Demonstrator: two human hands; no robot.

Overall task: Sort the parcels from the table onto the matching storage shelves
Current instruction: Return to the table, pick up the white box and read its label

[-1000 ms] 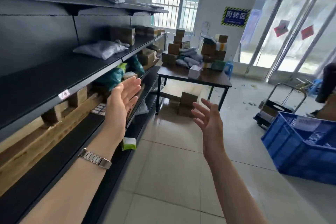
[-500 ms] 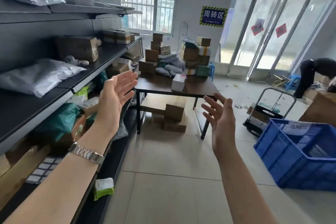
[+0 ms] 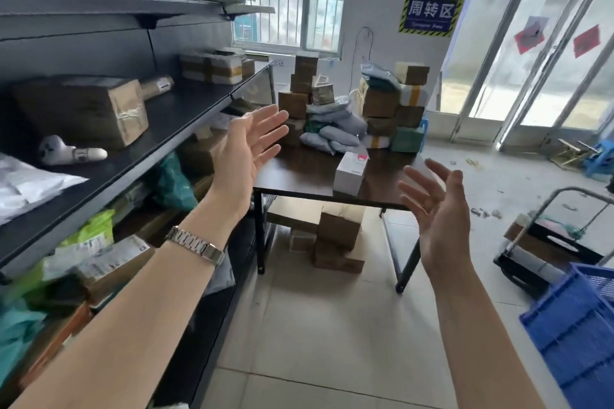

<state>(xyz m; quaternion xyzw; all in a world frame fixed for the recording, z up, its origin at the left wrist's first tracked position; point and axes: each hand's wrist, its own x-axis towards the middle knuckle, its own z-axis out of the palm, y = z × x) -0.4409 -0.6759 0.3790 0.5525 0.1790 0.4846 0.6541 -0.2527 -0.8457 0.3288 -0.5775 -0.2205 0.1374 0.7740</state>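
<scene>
A dark table (image 3: pixel 309 173) stands ahead with a heap of parcels: brown cartons (image 3: pixel 380 103), grey mailer bags (image 3: pixel 335 128), a green box (image 3: pixel 407 139) and a white box (image 3: pixel 352 169) near its front edge. Black storage shelves (image 3: pixel 172 129) run along the left, holding a large brown carton (image 3: pixel 89 109), taped boxes (image 3: pixel 212 68) and bags. My left hand (image 3: pixel 249 149), watch on the wrist, is raised with fingers spread over the table's left corner. My right hand (image 3: pixel 438 209) is held up empty, fingers apart, in front of the table's right side.
Cartons (image 3: pixel 339 236) lie on the floor under the table. A blue plastic crate (image 3: pixel 574 329) sits at the lower right, with a hand trolley (image 3: pixel 548 242) behind it. Glass doors are at the back right. Tiled floor lies between me and the table.
The view has come closer to the table along the shelves. Both hands stay raised and empty, now overlapping the table's front.
</scene>
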